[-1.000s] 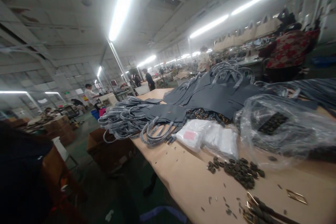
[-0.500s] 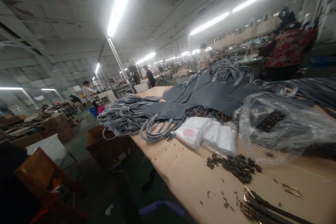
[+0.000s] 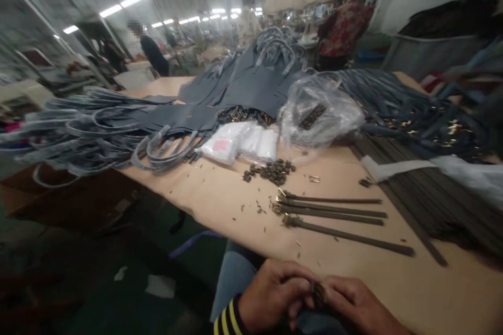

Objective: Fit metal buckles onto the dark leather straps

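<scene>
At the table's near edge, my left hand (image 3: 277, 290) and my right hand (image 3: 353, 298) come together, both with fingers closed. Between their fingertips is a dark strap end (image 3: 317, 291) with a metallic glint, blurred and mostly covered by the fingers. Just beyond them, several dark straps (image 3: 341, 214) with gold buckles (image 3: 280, 204) at their left ends lie on the table (image 3: 220, 209). A heap of small dark loops (image 3: 275, 171) sits farther back. A loose gold rectangular ring (image 3: 314, 179) rests to the right of the heap.
White packets in clear plastic (image 3: 236, 144) and a crumpled clear bag (image 3: 322, 115) lie mid-table. Grey bag panels (image 3: 251, 78) and wrapped handles (image 3: 90, 131) pile up behind and left. Long dark strips (image 3: 424, 193) cover the right side. Co-workers stand in the background.
The view has swung right and down. My hands, out of view before, now show at the bottom with the dark strap end between them. The table's right side has come into sight.
</scene>
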`<state>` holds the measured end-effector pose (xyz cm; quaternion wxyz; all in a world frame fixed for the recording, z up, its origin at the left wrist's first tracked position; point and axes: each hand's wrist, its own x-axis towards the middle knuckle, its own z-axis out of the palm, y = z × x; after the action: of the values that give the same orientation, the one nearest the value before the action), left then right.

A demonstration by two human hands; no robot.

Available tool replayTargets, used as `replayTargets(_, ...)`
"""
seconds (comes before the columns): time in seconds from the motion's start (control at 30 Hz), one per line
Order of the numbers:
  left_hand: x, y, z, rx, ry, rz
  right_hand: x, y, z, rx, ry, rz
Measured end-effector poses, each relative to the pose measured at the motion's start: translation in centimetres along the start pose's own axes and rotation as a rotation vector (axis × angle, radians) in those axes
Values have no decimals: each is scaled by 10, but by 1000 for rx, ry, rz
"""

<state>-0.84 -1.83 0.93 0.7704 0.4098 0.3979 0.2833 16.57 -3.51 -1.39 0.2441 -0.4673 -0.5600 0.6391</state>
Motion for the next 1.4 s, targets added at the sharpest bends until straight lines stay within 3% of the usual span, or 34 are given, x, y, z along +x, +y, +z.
replayTargets(0.2, 3, 10, -1, -137, -189, -81, -2, -1, 5, 107, -44, 57)
replayTargets(0.43, 3, 8, -7, -170, -193, -167, -1, 3, 7, 151, -78, 73)
replayTargets(0.63, 0, 14, -6, -122, -133, -197, 0, -2, 9, 97, -73, 58)
replayTargets(0.97, 2, 7, 0, -93, -21, -103, -1, -2, 6, 122, -55, 56)
replayTargets(1.27, 6, -2, 7, 76, 76, -20, -9, -36, 6, -223, -69, -6)
replayTargets(1.4, 5, 1, 9, 122, 61, -17, -11, -43, 8, -329, -44, -19)
